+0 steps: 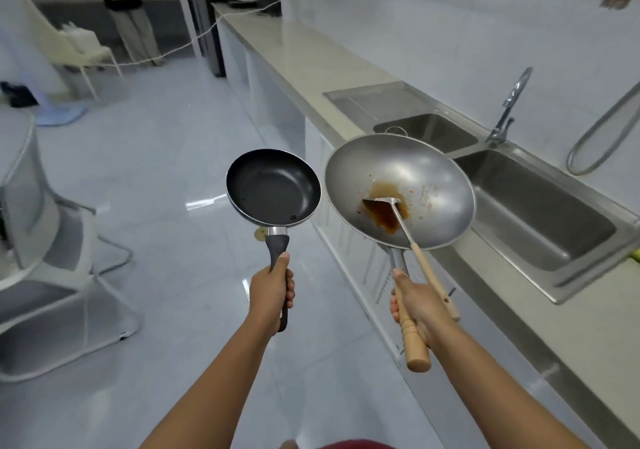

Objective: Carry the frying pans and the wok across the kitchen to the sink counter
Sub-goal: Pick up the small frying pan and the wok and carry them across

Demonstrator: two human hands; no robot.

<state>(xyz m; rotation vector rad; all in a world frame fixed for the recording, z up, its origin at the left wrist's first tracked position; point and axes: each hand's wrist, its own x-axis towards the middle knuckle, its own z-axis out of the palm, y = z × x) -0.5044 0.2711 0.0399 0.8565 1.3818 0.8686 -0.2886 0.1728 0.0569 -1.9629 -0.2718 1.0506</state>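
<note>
My left hand grips the dark handle of a small black non-stick frying pan, held level above the floor. My right hand is closed around the wooden handle of a large steel wok with brown sauce residue at its bottom. A metal spatula with a wooden handle lies inside the wok and leans out over its near rim. The wok hangs partly over the front edge of the sink counter, just left of the sink.
A double steel sink with a tap is set in the counter on the right, a drainboard beyond it. White chairs stand on the left of the glossy tiled floor. A person stands far back by a table.
</note>
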